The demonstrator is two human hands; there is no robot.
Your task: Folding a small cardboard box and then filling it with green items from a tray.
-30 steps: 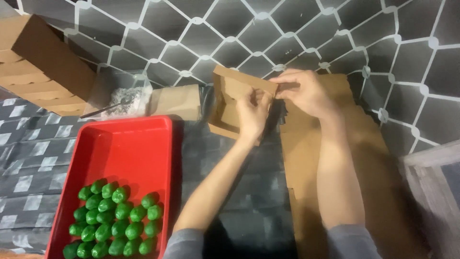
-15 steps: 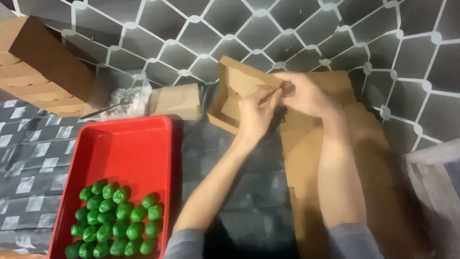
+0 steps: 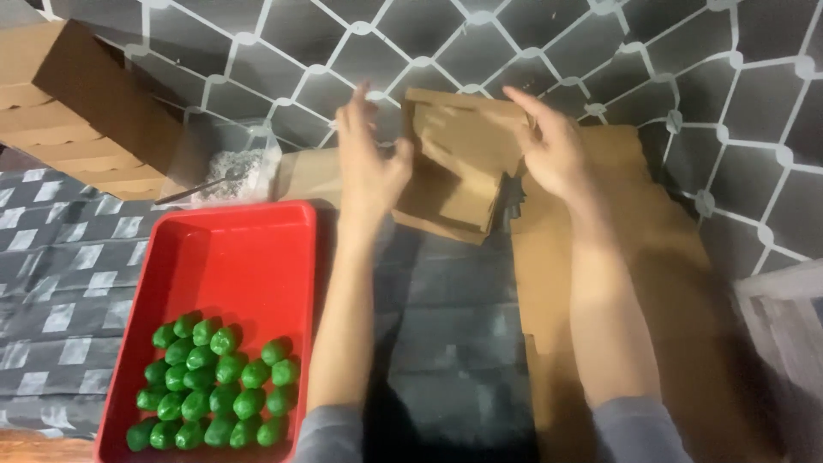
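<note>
A small brown cardboard box, partly folded, is tilted up between my two hands near the patterned wall. My left hand presses its left side with the thumb, the fingers raised and blurred. The box's upper right edge is held by my right hand. Both forearms reach out from the bottom of the view over the dark patterned cloth.
A red tray at the left holds several small green pieces in its near end. Flat cardboard sheets lie at the right. Stacked cardboard boxes stand top left, beside a clear plastic bag. A white frame stands far right.
The box has been lifted and tipped up toward the wall. Both hands moved apart, from pinching its top edge together to its left and right sides.
</note>
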